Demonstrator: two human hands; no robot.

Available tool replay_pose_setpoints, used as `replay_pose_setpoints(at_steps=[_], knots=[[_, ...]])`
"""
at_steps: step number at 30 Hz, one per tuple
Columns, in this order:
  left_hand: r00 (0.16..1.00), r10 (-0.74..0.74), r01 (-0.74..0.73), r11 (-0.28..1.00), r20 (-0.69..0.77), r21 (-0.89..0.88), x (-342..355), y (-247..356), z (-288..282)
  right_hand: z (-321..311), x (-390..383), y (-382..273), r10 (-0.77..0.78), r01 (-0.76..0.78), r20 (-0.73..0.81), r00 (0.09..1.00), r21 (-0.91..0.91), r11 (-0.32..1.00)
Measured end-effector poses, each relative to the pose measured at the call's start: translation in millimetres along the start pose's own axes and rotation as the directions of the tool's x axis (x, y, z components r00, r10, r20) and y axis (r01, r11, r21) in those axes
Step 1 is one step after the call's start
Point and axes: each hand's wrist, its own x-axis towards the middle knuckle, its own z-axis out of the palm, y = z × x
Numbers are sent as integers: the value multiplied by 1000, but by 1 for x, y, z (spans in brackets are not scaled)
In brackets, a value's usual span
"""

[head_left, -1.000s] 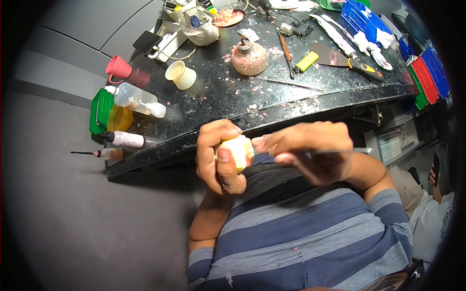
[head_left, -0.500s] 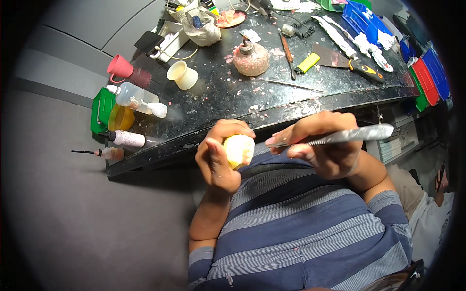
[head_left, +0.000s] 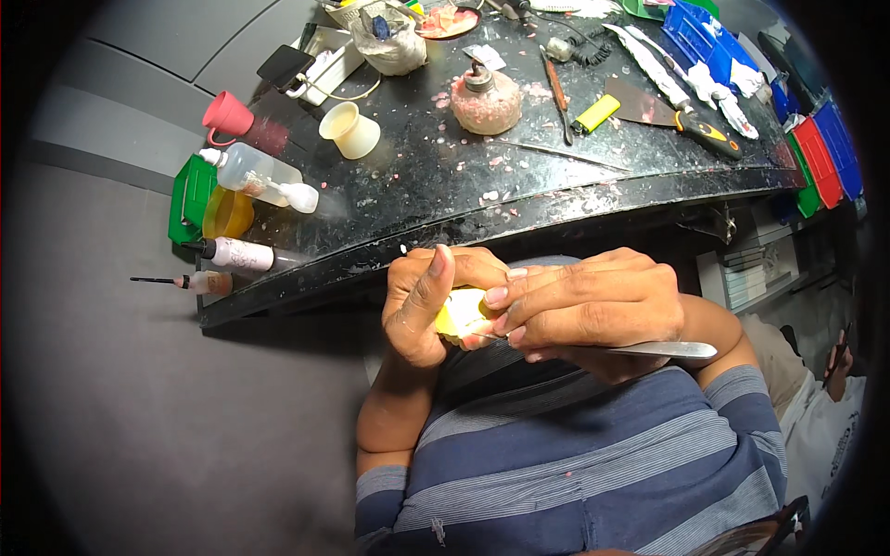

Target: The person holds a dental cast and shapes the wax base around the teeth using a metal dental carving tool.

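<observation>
At the left edge of the black speckled workbench (head_left: pixel 519 176) lie squeeze bottles (head_left: pixel 255 176). The left hand (head_left: pixel 431 301) is closed around a small pale-yellow, possibly plaster, cast block (head_left: pixel 461 315), held just below the bench edge. It looks light, rigid and chippable, best cradled by its sides. The right hand (head_left: pixel 593 310) grips a slim metal spatula (head_left: pixel 663 349), apparently working the block.

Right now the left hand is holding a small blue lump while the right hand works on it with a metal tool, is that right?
Not quite: the lump is pale yellow, not blue. The head view shows the left hand holding it while the right hand works on it with a metal tool.
</observation>
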Motion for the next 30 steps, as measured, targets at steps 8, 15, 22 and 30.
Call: replay_pose_setpoints(at_steps=[8,15,22,30], knots=[[1000,27,-27,996,-2,82,2,0,1,4,0,10,-123,123,-37,992,-24,992],[1000,7,-6,993,-13,115,2,1,2,3,-2,15,-168,168,-14,986,4,986],[1000,-26,24,996,16,85,2,0,1,1,-2,14,-174,174,1,985,31,984],[1000,-9,9,997,0,83,0,-1,1,0,-2,12,-145,144,14,989,25,989]])
